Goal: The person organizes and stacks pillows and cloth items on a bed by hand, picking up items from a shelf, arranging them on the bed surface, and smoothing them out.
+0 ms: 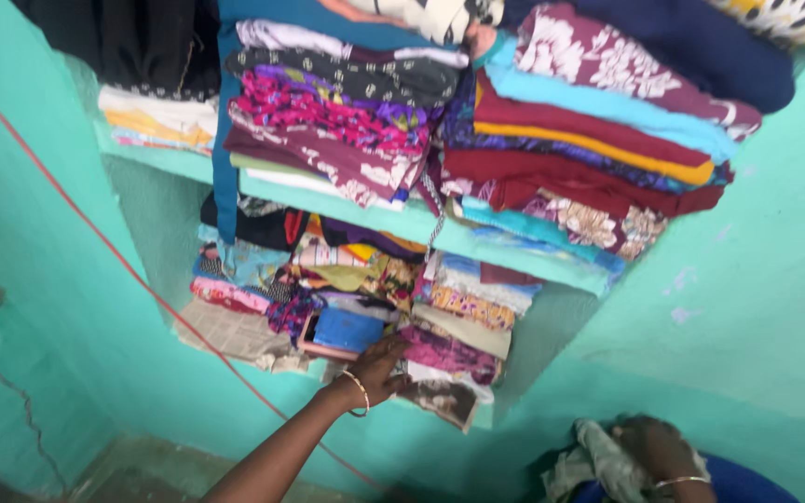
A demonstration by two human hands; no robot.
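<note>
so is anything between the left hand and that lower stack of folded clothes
Nothing visible. The left hand already rests against the bottom of the lower stack of folded clothes, beside the blue box, with no gap showing. The right hand is apart, low at the right, gripping a bundle of cloth.

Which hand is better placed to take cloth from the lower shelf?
Probably the left hand: it already rests on the lower shelf's folded cloth. The right hand is low, holding a cloth bundle.
</note>
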